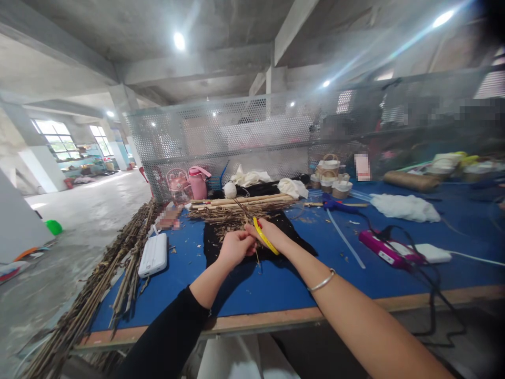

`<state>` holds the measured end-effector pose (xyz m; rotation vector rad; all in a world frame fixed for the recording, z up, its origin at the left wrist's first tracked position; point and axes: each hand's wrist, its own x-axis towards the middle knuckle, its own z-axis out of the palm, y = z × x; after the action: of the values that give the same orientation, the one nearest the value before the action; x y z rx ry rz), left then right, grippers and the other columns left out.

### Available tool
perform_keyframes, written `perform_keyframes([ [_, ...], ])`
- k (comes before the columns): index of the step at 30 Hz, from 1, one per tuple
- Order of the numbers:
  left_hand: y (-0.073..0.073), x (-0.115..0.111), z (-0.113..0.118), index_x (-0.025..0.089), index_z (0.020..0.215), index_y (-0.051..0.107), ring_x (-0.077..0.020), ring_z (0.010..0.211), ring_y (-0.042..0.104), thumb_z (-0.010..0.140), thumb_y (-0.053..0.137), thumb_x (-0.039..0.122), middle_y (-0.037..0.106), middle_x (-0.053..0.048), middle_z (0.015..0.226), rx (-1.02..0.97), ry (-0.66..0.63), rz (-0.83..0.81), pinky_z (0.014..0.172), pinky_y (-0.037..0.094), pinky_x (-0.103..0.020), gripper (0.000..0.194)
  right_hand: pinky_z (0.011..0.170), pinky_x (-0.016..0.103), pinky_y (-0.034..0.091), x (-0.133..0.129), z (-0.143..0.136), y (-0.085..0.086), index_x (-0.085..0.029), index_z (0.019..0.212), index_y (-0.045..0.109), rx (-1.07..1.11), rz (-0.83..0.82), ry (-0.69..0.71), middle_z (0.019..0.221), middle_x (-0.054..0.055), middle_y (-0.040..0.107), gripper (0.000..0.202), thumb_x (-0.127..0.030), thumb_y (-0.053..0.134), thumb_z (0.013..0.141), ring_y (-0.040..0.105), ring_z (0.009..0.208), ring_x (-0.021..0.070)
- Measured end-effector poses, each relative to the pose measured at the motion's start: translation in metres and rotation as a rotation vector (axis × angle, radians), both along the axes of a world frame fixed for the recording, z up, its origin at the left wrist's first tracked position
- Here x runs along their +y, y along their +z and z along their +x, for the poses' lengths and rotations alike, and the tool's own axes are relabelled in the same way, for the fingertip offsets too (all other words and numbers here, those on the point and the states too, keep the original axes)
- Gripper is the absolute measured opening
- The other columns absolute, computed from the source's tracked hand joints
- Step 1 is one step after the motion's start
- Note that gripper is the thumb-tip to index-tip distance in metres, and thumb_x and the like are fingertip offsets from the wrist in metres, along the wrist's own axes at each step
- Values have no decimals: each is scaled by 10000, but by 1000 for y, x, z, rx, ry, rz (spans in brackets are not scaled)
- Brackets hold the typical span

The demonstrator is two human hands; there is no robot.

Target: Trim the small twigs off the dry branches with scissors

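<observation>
My right hand (265, 235) grips scissors with yellow handles (265, 238), their blades (242, 208) angled up and to the left. Close beside it, my left hand (238, 246) is closed in a pinch. A thin dry twig (258, 257) pokes out below, between the two hands, and the left fingertips seem to hold it. Under both hands lies a black cloth (302, 239) strewn with dry plant bits. Just beyond is a pile of thin brown twigs (209, 212), with thicker pale sticks (252, 199) behind it.
Bundles of long dry stalks (118, 252) hang over the table's left edge. A white power bank (153, 255) lies left of the cloth. On the right are a blue glue gun (341, 204), a magenta power strip (389, 248) and white cloth (406, 207). A perforated metal screen (244, 131) stands behind.
</observation>
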<state>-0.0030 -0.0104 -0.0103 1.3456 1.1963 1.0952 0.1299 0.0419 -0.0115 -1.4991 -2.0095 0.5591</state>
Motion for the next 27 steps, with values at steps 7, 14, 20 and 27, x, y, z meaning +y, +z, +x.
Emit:
perform_keyframes([
  [7,-1,-1,2,131,573,563,-57,440,503,666,544,194,557,5,500,-20,6,-17,482,448,-167,113,518,212,362,-9,-5,8,-164,720,586,17,-57,119,626,47,629,541,-674,406,745,574,591,158],
  [14,-6,2,2,133,569,552,-60,452,514,655,568,213,574,1,534,-54,-15,-26,481,448,-174,118,518,218,359,-12,-7,12,-168,644,598,-15,-36,129,611,55,632,573,-670,353,770,575,592,165],
  [20,-4,1,1,135,566,547,-58,446,510,669,552,220,556,10,510,-50,-14,-28,471,434,-167,134,533,218,375,-12,-8,11,-162,637,610,-15,-58,117,608,57,632,581,-662,347,774,579,599,165],
  [27,-4,1,0,133,570,540,-64,458,518,671,552,228,558,3,518,-31,5,-35,460,427,-163,140,511,212,362,-9,-5,8,-145,632,624,12,-89,120,585,46,612,590,-675,388,741,544,556,144],
])
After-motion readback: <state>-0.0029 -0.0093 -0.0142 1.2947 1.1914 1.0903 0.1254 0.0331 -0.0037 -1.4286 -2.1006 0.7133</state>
